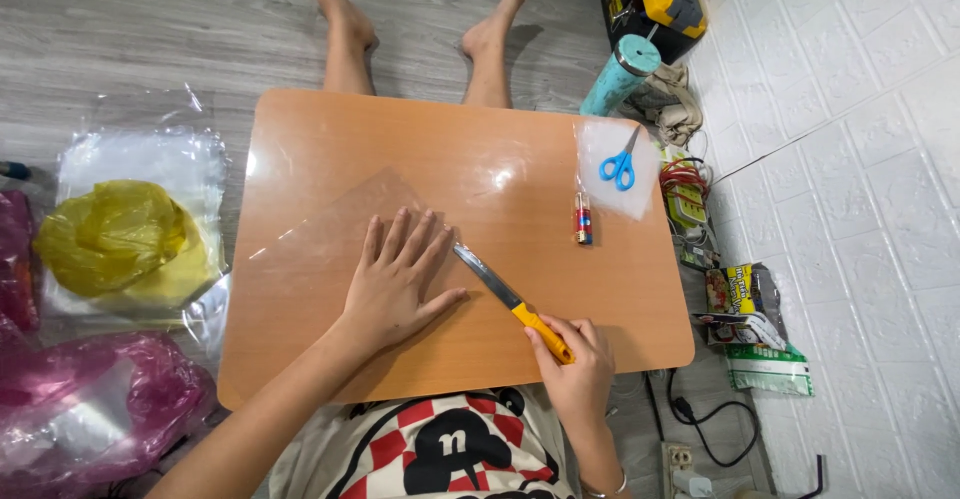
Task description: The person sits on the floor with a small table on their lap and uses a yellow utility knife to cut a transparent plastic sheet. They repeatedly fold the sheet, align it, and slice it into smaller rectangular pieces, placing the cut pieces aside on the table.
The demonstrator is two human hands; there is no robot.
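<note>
The left hand (395,284) lies flat, fingers spread, pinning a clear plastic sheet (330,234) to the worktop (620,299). The right hand (578,364) grips a yellow-handled knife (510,301), its blade tip at the sheet's right edge; the cut looks barely begun.

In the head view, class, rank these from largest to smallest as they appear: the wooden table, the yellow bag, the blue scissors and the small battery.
1. Wooden table
2. Yellow bag, though it lies lower, on the floor, so it may look smaller than it is
3. Blue scissors
4. Small battery
</note>
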